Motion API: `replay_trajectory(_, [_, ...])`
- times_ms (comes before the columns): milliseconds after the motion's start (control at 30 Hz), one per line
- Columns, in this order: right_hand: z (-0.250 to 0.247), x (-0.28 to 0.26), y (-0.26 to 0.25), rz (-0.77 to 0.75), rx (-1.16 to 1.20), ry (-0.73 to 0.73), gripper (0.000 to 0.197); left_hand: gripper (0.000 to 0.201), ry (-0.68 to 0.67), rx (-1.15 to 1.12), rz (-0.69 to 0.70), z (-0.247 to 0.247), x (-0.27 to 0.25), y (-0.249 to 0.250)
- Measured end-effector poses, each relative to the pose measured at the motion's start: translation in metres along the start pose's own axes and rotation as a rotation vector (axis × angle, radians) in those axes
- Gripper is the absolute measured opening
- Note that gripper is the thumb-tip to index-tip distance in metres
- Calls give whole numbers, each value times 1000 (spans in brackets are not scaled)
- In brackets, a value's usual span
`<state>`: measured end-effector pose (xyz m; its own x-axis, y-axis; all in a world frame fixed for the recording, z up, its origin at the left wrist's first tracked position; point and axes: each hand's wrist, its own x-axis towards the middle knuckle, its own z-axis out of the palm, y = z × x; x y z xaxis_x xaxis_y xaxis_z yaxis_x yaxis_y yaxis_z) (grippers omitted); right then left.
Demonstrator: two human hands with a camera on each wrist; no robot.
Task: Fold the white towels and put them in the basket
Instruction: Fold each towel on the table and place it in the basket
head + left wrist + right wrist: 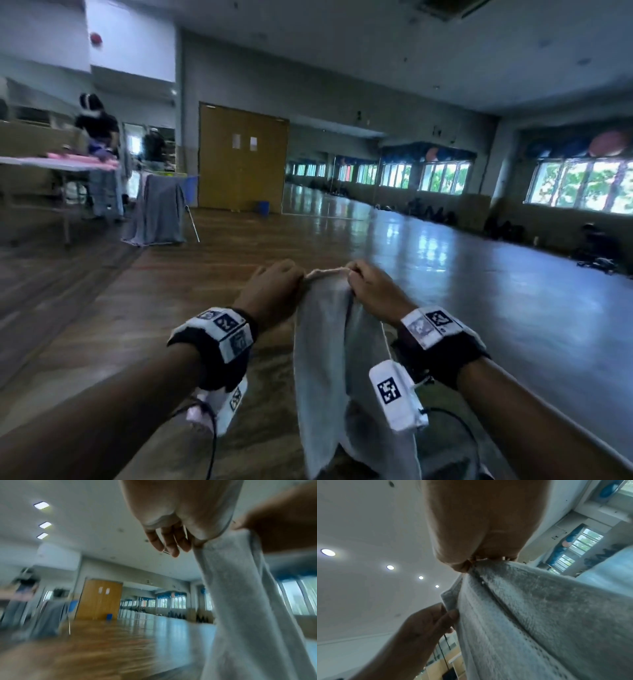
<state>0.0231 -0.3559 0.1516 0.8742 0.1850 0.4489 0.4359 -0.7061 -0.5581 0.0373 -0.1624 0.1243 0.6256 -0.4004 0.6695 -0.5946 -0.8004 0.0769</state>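
A white towel hangs in the air in front of me, bunched into long vertical folds. My left hand pinches its top edge on the left, and my right hand grips the same edge a little to the right. The short stretch of hem between the hands is pulled taut. In the left wrist view the towel drops from the thumb side of my left hand, whose other fingers hang loose. In the right wrist view the towel falls from my right hand, with my left hand pinching it below. No basket is in view.
A wide wooden floor stretches ahead. At the far left another person stands at a folding table with pink cloth. A grey cloth drapes over a rack. A wooden double door and windows line the far walls.
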Motion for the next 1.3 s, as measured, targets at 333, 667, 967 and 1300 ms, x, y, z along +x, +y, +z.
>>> replay_trajectory(333, [-83, -5, -146, -257, 131, 64, 22, 22, 216, -582, -142, -136, 3, 30])
replay_trajectory(667, [-103, -17, -214, -404, 160, -58, 10, 28, 257, -477, -40, -226, -30, 33])
replay_trajectory(967, [-116, 4, -228, -340, 351, 124, 11, 29, -252, 225, -273, -317, -89, -36])
replay_trajectory(1300, [-131, 19, -223, -338, 471, 127, 9, 37, -99, -43, -421, -424, -101, -32])
